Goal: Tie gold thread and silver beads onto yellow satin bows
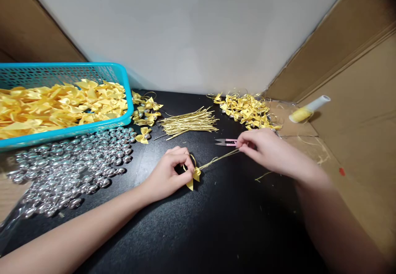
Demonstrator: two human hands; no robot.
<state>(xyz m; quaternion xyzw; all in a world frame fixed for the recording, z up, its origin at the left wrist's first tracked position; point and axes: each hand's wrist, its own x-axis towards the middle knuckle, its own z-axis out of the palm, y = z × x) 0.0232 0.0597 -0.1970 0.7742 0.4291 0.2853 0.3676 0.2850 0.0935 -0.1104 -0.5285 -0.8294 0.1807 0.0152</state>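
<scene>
Left hand pinches a yellow bow low over the black surface, grip closed, steadying it. Right hand holds pink snips and the far end of a gold cord, fingers shut on both; cord runs taut between hands. Loose cords, beads and basket lie within reach.

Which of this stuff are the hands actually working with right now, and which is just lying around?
In hand:
left hand, yellow bow
right hand, gold cord, pink snips

Lying about:
blue basket
silver bells
gold cord bundle
finished bows pile
thread spool
</scene>
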